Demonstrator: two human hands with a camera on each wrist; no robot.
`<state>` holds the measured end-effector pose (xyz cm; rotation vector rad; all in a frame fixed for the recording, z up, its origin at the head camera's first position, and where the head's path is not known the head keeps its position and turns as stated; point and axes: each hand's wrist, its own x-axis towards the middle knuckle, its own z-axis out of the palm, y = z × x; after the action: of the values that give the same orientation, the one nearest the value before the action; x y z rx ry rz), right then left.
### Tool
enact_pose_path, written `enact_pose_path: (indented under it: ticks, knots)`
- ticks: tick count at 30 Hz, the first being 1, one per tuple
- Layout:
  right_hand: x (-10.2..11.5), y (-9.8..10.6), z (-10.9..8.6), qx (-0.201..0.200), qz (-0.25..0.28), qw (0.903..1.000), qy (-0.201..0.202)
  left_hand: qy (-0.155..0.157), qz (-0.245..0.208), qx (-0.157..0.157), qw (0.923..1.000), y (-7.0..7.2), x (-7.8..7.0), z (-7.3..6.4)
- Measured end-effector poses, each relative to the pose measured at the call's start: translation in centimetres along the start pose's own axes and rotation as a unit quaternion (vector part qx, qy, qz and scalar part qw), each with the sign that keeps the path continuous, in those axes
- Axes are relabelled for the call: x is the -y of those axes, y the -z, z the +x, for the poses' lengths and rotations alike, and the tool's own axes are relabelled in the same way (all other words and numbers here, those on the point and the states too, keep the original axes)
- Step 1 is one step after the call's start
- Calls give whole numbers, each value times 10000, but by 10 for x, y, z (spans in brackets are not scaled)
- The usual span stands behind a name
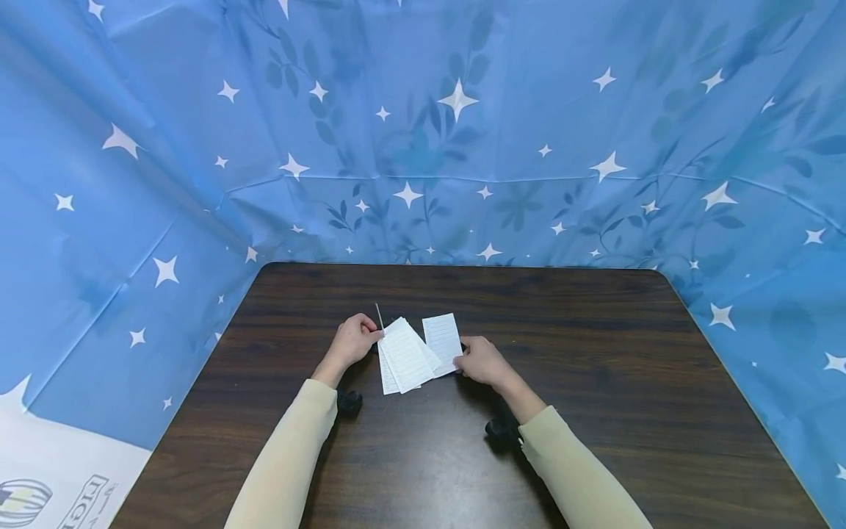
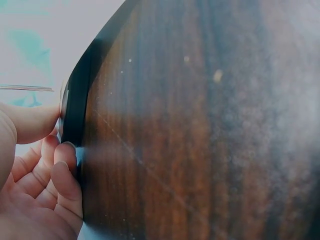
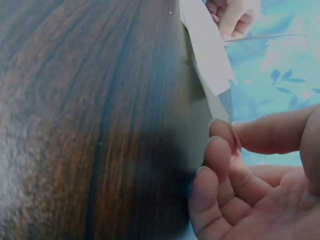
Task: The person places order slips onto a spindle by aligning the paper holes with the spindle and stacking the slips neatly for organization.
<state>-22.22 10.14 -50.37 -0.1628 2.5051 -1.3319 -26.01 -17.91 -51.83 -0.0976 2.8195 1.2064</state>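
Note:
Several small white lined paper sheets lie fanned out near the middle of the table. My left hand (image 1: 352,342) pinches the overlapping left sheets (image 1: 408,356) at their left edge. Beside its fingers a thin stick-like thing (image 1: 379,316) points up and away; its kind is unclear. It shows as a fine line (image 3: 265,38) in the right wrist view. My right hand (image 1: 485,360) pinches the right edge of another lined sheet (image 1: 441,339), thumb above and fingers beneath. The left wrist view shows the thumb (image 2: 37,122) against a dark edge, with curled fingers below.
A dark wood-grain table (image 1: 595,353) extends on all sides of the papers. Black wrist cameras (image 1: 349,402) sit under both forearms. A blue curtain (image 1: 423,132) with white stars hangs behind, and white printed fabric (image 1: 66,470) shows at lower left.

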Motion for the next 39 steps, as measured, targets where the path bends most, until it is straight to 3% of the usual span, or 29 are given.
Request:
enact_pose_path:
  ticks: [16,28,39]
  knots:
    - [-4,0,-1,-465,-11,9982,-373,98,-34,16,9999,-1,-1,-3]
    - [-8,9,-1,-795,62,9962,-338,19,-123,22,9999,0,2,-3]
    - [-5,18,-2,-1020,458,9929,-403,-22,-159,-18,9999,2,1,-2]
